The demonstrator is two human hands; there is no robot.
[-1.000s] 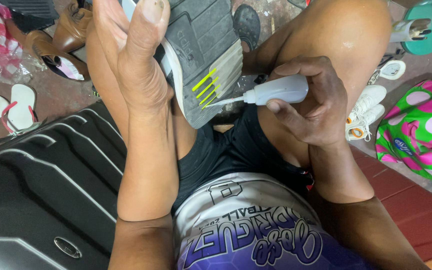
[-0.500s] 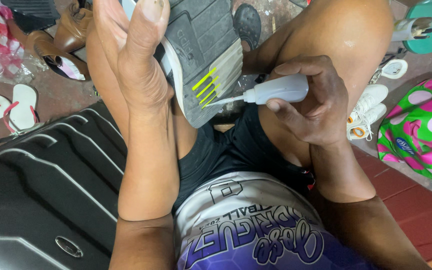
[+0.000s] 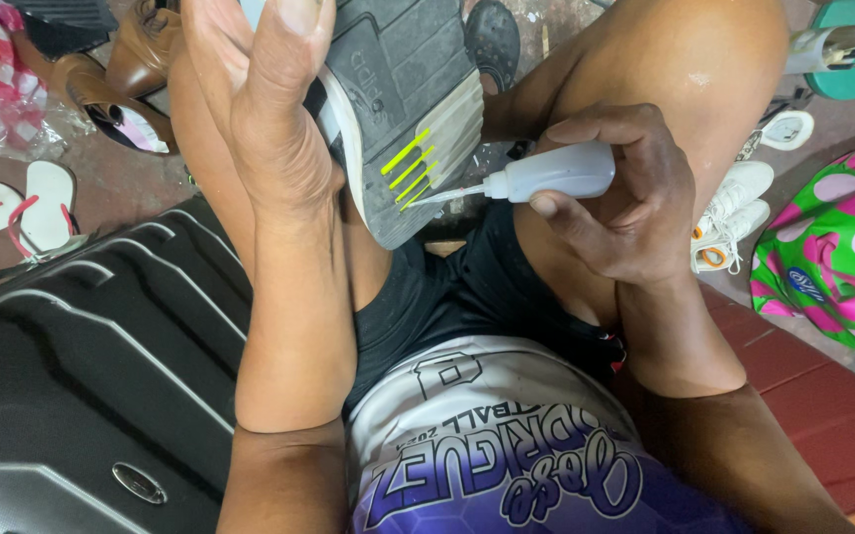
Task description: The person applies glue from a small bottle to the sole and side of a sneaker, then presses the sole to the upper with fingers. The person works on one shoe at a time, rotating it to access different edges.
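My left hand [image 3: 264, 109] grips a shoe with its grey sole [image 3: 413, 99] turned up; the sole has yellow stripes near its lower edge. In my right hand [image 3: 635, 198] I hold a small white squeeze bottle [image 3: 556, 176], and its thin nozzle touches the sole's edge beside the yellow stripes. The shoe is held above my lap, between my raised knees. My fingers hide the upper of the shoe.
A black hard-shell suitcase [image 3: 82, 376] lies at my left. Flip-flops [image 3: 12, 213] and brown shoes [image 3: 116, 69] lie on the floor at top left. White sneakers [image 3: 734, 213] and a green and pink dotted bag [image 3: 843, 262] sit at the right.
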